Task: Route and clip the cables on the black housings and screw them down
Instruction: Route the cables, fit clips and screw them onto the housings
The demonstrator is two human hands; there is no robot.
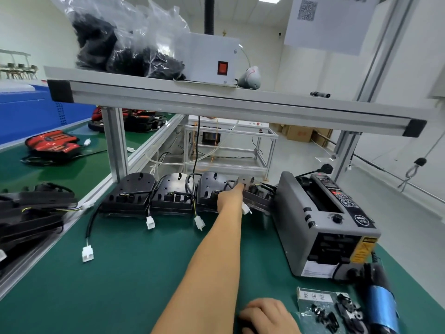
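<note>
Several black housings stand in a row at the back of the green mat, from the leftmost housing (pixel 130 196) to the fourth housing (pixel 257 196). Each trails a black cable ending in a white connector (pixel 87 253). My left hand (pixel 231 196) reaches far forward, and its fingertips meet the top of the fourth housing at a small silver plate (pixel 248 181). The hand hides its own fingers. My right hand (pixel 267 314) rests on the mat at the near edge, fingers curled over a small dark part (pixel 243 328).
A grey tape dispenser (pixel 325 225) stands right of the housings. A blue electric screwdriver (pixel 382 307) and a tray of small black clips (pixel 330 312) lie at the near right. An aluminium shelf (pixel 216 102) hangs overhead. More housings (pixel 31 213) are stacked on the left.
</note>
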